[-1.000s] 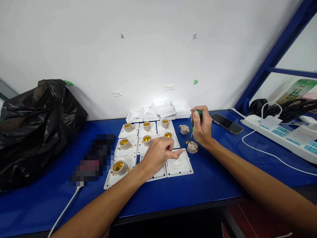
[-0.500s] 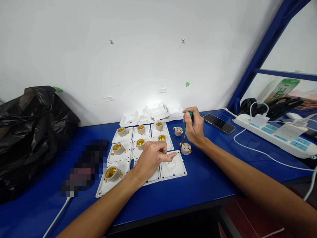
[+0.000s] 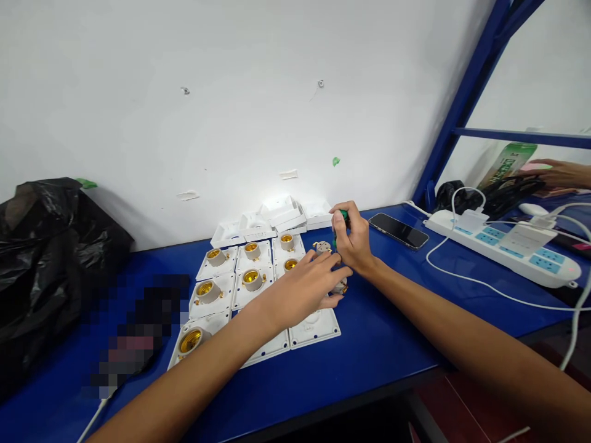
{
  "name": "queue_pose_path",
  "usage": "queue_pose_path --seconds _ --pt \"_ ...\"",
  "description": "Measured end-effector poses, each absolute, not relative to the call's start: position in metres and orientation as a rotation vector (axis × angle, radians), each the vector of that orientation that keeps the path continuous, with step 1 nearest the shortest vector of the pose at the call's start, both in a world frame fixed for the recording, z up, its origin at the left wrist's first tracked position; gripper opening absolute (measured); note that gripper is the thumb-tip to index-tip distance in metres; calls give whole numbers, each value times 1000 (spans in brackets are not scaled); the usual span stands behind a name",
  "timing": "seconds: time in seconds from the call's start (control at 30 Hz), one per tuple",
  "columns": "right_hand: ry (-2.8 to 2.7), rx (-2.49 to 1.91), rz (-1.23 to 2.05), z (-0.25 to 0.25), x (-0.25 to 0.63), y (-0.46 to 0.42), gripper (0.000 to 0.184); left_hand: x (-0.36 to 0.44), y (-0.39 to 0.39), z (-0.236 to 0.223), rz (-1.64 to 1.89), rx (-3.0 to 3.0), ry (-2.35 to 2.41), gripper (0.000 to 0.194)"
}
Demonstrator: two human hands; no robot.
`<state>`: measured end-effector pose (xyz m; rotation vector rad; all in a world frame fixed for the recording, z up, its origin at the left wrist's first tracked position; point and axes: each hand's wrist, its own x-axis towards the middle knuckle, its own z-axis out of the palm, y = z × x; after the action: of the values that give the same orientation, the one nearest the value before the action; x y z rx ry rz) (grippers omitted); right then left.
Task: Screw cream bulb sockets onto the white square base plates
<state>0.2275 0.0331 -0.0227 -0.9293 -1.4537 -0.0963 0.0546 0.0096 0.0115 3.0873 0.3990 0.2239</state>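
Note:
My left hand [image 3: 302, 288] reaches across the white plates, its thumb and fingers closing around a loose beige lamp socket [image 3: 341, 287] on the blue table [image 3: 383, 344]. Just behind it, my right hand [image 3: 354, 243] grips a green-handled screwdriver [image 3: 344, 216], tip pointing down. A second loose socket [image 3: 322, 247] lies right by that hand. Several white square plates carrying brass-lined lamp holders [image 3: 253, 278] form a grid to the left. A bare white plate [image 3: 316, 326] lies below my left hand.
A black plastic bag [image 3: 46, 258] fills the left side. Empty white covers [image 3: 272, 214] are stacked against the wall. A phone [image 3: 398, 230], a white power strip [image 3: 503, 246] and its cables lie to the right, by a blue frame post [image 3: 455, 117]. Another person's hand [image 3: 561, 173] shows far right.
My left hand has moved right, off the bare plate, and onto the loose socket near my right hand. The right hand keeps the screwdriver. The view has drifted, shifting everything leftward.

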Motion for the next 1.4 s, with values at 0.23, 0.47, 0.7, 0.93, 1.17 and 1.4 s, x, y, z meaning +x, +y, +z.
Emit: queue_pose_path --seconds 0.23,0.47,0.7,0.93,1.17,1.4 --pt "-1462 -925 -88 -21 229 33 12 70 17 34 -86 3022 271 17" --pt "-1467 -929 -82 -22 230 33 13 58 17 35 103 2873 270 13" --pt "-1450 -932 -64 -21 228 32 12 19 14 35 408 2466 617 28" --pt "-1420 -947 -43 -24 228 34 12 0 9 18 287 2266 557 34" --pt "-1402 -956 -31 -25 228 35 13 -5 8 17 95 2269 399 40" --pt "-1409 -953 -27 -25 227 34 15 -6 7 18 65 2327 430 43"
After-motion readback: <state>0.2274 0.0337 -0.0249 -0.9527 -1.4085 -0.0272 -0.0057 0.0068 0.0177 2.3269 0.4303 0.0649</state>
